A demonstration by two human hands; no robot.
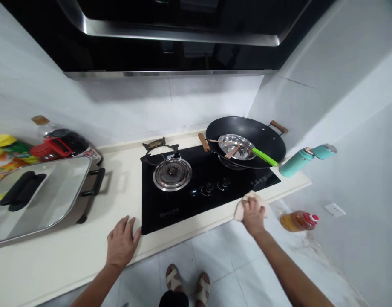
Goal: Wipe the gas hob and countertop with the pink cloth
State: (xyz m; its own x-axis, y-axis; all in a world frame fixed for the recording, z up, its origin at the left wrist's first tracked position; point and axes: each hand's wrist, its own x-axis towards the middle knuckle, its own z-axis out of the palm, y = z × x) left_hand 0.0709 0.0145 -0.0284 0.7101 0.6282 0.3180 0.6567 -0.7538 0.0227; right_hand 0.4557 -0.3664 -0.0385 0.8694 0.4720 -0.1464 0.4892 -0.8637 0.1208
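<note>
My right hand (pixel 252 213) presses a pale cloth (pixel 247 201) onto the front edge of the cream counter (pixel 119 200), just in front of the black glass hob (pixel 202 183). My left hand (pixel 122 241) lies flat on the counter at the hob's near left corner, fingers spread, holding nothing. A black wok (pixel 247 134) with wooden handles sits on the right burner. Inside it are a steel bowl (pixel 236 147), chopsticks and a green-handled utensil (pixel 263 157). The left burner (pixel 172 174) is bare.
An electric pan with a glass lid (pixel 39 194) stands at the left, with bottles and packets (pixel 55 143) behind it. A teal flask (pixel 306 160) lies at the counter's right end. An oil bottle (pixel 298 221) sits on the tiled floor. A range hood (pixel 170 34) hangs overhead.
</note>
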